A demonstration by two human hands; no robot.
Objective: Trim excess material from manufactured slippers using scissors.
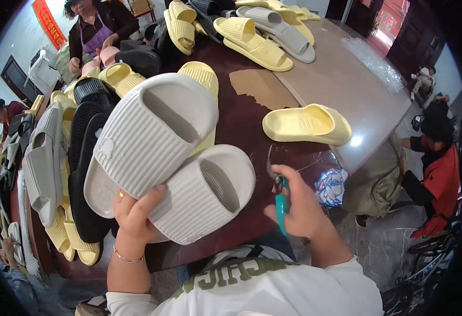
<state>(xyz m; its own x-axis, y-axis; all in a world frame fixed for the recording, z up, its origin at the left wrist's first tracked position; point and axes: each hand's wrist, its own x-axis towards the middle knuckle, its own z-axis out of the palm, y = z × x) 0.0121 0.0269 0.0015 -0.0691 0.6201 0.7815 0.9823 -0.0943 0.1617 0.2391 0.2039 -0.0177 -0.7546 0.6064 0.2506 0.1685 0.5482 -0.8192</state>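
Note:
Two light grey ribbed slide sandals are in my left hand (136,210), whose fingers close round them where they meet. The upper grey slide (141,139) partly overlaps the lower grey slide (197,197), both tilted with their openings to the upper right. My right hand (299,208) is closed around small scissors (280,203) with teal handles; their curved metal blades point away from me, just right of the lower slide. Beyond that hand a single yellow slide (299,125) lies on the table. Part of a yellow slide shows behind the upper grey one.
The dark red table (273,174) carries heaped grey, black and yellow slides (47,163) on the left and more yellow slides (254,45) at the back. A crumpled blue-and-white bundle (331,187) sits at the right edge. People work across the table and at both sides.

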